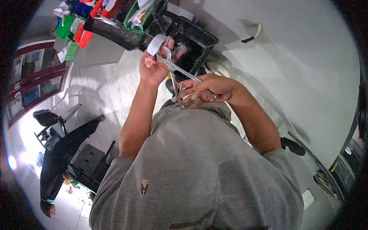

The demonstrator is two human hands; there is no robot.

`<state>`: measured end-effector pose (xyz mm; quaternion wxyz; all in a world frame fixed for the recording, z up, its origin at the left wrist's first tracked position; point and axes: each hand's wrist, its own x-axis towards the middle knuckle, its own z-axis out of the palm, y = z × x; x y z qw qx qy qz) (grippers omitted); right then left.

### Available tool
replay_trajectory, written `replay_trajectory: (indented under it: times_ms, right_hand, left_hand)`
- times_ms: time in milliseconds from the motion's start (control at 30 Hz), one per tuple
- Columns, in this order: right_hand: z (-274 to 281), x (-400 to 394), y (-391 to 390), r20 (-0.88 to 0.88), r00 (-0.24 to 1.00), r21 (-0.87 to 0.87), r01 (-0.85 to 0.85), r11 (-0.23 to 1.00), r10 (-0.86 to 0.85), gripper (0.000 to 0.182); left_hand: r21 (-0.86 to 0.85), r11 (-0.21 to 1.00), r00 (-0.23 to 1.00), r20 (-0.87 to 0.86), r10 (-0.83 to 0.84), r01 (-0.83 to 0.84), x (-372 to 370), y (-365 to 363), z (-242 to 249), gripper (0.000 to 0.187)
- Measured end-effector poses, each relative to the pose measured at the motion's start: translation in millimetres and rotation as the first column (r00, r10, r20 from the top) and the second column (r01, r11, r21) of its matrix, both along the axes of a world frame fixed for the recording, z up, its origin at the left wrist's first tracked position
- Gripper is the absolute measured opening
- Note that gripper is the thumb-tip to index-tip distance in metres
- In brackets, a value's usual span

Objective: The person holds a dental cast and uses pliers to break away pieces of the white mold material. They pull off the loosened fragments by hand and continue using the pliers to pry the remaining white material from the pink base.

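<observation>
Two hands are busy at about 12 o'clock in the view, in front of a black machine part (pixel 191 36). Our left hand (pixel 153 67) is raised, its grip closed around a small pink piece (pixel 150 61) and a pale rounded piece (pixel 156 44) just above it. Our right hand (pixel 209 89) is at 1 o'clock from the grey shirt (pixel 199 172), its grip clamped on the shaft of a metal wrench (pixel 180 71) — the wrench head reaches up to the left hand's fingers. A second thin metal tool (pixel 176 90) hangs between both hands.

We judge that the step in hand is setting the wrench head on the small piece. The next move calls for a steady left hand and a careful turn of the wrench — the piece is small and may slip.

Coloured bins (pixel 76 23) stand at 10 o'clock, well apart.
</observation>
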<state>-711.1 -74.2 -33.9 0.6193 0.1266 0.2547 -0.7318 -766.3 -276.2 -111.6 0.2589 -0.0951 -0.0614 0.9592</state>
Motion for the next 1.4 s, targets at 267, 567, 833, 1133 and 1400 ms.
replay_trajectory:
  times_ms: [267,567,833,1133,1400]
  right_hand:
    - [13.2,2.5,-7.7,0.011,0.998,0.122,0.054,0.991,-0.056,0.054]
    - [-11.9,11.4,-3.7,-0.530,0.551,0.718,-0.112,0.687,0.644,0.033]
    - [-25.1,25.5,-15.1,-0.341,0.909,0.576,0.001,0.818,0.239,0.024]
    - [-7.7,17.9,-21.7,-0.225,0.964,0.539,0.004,0.842,0.140,0.026]
    - [-19.4,21.0,-27.3,-0.245,0.963,0.501,0.028,0.865,0.111,0.024]
  left_hand:
    - [-0.064,0.998,0.998,0.070,0.010,-0.005,4.6,7.4,1.4,0.048]
    - [-0.857,0.515,0.995,0.020,0.097,-0.033,-1.1,18.6,33.4,0.048]
    - [-0.695,0.719,0.989,0.117,0.087,0.018,-3.0,11.0,1.1,0.044]
    - [-0.778,0.629,0.997,0.057,0.057,0.008,2.5,8.2,-14.4,0.046]
    - [-0.673,0.739,0.992,0.095,0.080,0.005,1.8,5.6,-25.2,0.047]
